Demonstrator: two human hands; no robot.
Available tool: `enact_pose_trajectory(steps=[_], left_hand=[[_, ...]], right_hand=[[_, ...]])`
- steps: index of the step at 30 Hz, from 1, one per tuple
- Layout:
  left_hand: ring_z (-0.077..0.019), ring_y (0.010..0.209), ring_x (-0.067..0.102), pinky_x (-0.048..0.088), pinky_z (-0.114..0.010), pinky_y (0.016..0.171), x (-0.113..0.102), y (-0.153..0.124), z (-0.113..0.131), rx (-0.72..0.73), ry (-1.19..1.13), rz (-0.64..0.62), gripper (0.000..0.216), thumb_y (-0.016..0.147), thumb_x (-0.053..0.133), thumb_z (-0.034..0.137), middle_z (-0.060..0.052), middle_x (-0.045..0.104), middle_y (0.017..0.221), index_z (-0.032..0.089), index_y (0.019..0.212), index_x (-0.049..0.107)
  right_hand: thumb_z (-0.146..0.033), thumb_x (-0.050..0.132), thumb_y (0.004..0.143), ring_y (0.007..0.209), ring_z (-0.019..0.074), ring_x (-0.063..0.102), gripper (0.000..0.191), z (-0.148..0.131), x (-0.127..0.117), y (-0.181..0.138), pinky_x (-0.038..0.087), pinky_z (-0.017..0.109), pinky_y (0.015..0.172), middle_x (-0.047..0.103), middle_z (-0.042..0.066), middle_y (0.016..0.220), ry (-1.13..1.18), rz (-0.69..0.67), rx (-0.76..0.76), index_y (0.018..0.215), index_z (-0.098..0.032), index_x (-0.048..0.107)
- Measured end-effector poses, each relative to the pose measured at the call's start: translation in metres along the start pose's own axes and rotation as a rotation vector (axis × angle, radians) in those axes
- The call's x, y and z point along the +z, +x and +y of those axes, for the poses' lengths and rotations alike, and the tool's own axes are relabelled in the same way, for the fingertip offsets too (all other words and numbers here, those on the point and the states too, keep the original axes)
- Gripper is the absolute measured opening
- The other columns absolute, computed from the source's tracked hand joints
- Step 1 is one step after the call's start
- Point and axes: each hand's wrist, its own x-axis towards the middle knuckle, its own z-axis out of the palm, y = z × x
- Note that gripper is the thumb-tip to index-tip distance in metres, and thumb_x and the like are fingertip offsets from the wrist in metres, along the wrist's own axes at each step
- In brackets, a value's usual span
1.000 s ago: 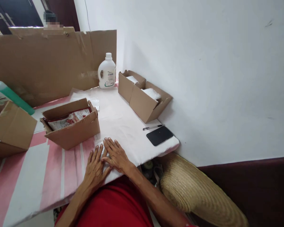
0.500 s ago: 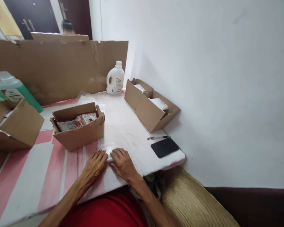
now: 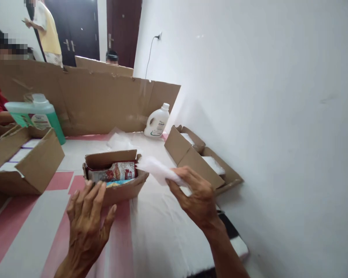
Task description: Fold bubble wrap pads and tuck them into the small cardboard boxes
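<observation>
Pinched between the thumb and fingers of my right hand is a whitish, see-through folded piece of bubble wrap. It is lifted above the table, blurred at its far end near the right corner of a small cardboard box. Inside that box stand red-and-white printed packets and a blue one. My left hand is open and empty, fingers apart, in front of the box's near left side. Its fingertips overlap the box in view; I cannot tell whether they touch.
At right, a divided cardboard box holds white packets. A white jug and a green-liquid bottle stand before a cardboard screen. Clear plastic lies behind the middle box. Another box sits left. People are beyond.
My hands were together, pressing the bubble wrap on the table. Now the right hand has lifted it up, and my left hand has let go and moved left. The view has shifted.
</observation>
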Motion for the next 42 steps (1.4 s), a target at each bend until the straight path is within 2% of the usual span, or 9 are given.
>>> enact_pose_trajectory(steps=[6, 12, 19, 24, 30, 33, 38, 40, 42], left_hand=[[-0.0252, 0.121, 0.062, 0.037, -0.045, 0.116, 0.011, -0.021, -0.021, 0.109, -0.177, 0.004, 0.033, 0.087, 0.064, 0.018, -0.011, 0.072, 0.114, 0.017, 0.121, 0.065], [-0.0231, 0.116, 0.065, 0.039, -0.041, 0.115, 0.017, -0.027, -0.028, 0.108, -0.198, 0.001, 0.031, 0.085, 0.066, 0.016, -0.008, 0.076, 0.108, 0.02, 0.116, 0.067], [-0.0225, 0.112, 0.066, 0.043, -0.041, 0.11, 0.013, -0.025, -0.024, 0.053, -0.213, 0.001, 0.028, 0.086, 0.065, 0.014, -0.006, 0.077, 0.103, 0.022, 0.112, 0.068], [-0.0253, 0.114, 0.065, 0.048, -0.043, 0.104, 0.006, -0.019, -0.021, -0.005, -0.234, 0.02, 0.035, 0.087, 0.064, 0.013, -0.008, 0.074, 0.111, 0.023, 0.12, 0.067], [-0.0268, 0.113, 0.065, 0.05, -0.047, 0.102, -0.006, -0.01, -0.015, -0.077, -0.251, 0.082, 0.051, 0.086, 0.064, 0.014, -0.007, 0.07, 0.117, 0.031, 0.134, 0.061], [-0.0285, 0.117, 0.062, 0.05, -0.049, 0.102, -0.011, -0.019, -0.032, -0.168, -0.221, 0.063, 0.053, 0.087, 0.063, 0.021, -0.009, 0.067, 0.125, 0.03, 0.139, 0.057], [-0.0301, 0.122, 0.061, 0.048, -0.049, 0.108, 0.007, -0.052, -0.068, -0.504, -0.247, 0.026, 0.054, 0.093, 0.053, 0.04, -0.01, 0.062, 0.137, 0.024, 0.145, 0.053], [-0.0291, 0.13, 0.057, 0.05, -0.048, 0.107, 0.022, -0.06, -0.067, -0.648, -0.341, -0.032, 0.056, 0.098, 0.045, 0.035, -0.01, 0.054, 0.148, 0.024, 0.153, 0.041], [-0.0273, 0.133, 0.055, 0.054, -0.044, 0.103, 0.037, -0.062, -0.059, -0.628, -0.388, -0.108, 0.057, 0.1, 0.041, 0.033, -0.008, 0.051, 0.152, 0.027, 0.156, 0.034]], right_hand=[[-0.018, 0.055, 0.099, 0.089, 0.0209, 0.061, 0.013, 0.005, 0.079, 0.066, 0.05, 0.031, 0.075, 0.067, 0.006, 0.096, -0.322, -0.469, -0.346, 0.101, -0.021, 0.067], [-0.012, 0.06, 0.094, 0.083, 0.0196, 0.06, 0.011, 0.013, 0.126, 0.076, 0.046, 0.029, 0.065, 0.066, 0.006, 0.095, -0.408, -0.785, -0.477, 0.09, -0.019, 0.066], [-0.014, 0.066, 0.087, 0.077, 0.0209, 0.064, 0.013, 0.018, 0.125, 0.069, 0.048, 0.031, 0.065, 0.07, 0.005, 0.088, -0.275, -1.014, -0.434, 0.098, -0.019, 0.071], [-0.046, 0.068, 0.091, 0.097, 0.0221, 0.068, 0.034, 0.012, 0.109, 0.089, 0.051, 0.031, 0.082, 0.073, 0.005, 0.108, 0.042, -0.92, -0.31, 0.115, -0.022, 0.072], [-0.032, 0.065, 0.096, 0.077, 0.0184, 0.067, 0.018, 0.01, 0.137, 0.078, 0.049, 0.027, 0.07, 0.072, 0.002, 0.083, 0.051, -1.049, -0.307, 0.086, -0.019, 0.072], [-0.037, 0.064, 0.097, 0.083, 0.0179, 0.068, 0.02, 0.011, 0.12, 0.08, 0.051, 0.027, 0.073, 0.073, 0.003, 0.093, 0.178, -0.941, -0.212, 0.098, -0.02, 0.073], [-0.043, 0.055, 0.101, 0.101, 0.0196, 0.069, 0.028, 0.039, 0.07, 0.057, 0.055, 0.031, 0.086, 0.074, 0.004, 0.111, 0.4, -0.292, 0.243, 0.113, -0.024, 0.072], [-0.05, 0.043, 0.104, 0.102, 0.0227, 0.07, 0.04, 0.058, 0.078, 0.023, 0.058, 0.035, 0.081, 0.074, 0.009, 0.112, 0.418, 0.023, 0.474, 0.113, -0.022, 0.071], [-0.053, 0.028, 0.107, 0.111, 0.0267, 0.069, 0.053, 0.071, 0.106, -0.02, 0.061, 0.041, 0.082, 0.071, 0.013, 0.124, 0.43, 0.104, 0.613, 0.122, -0.021, 0.068]])
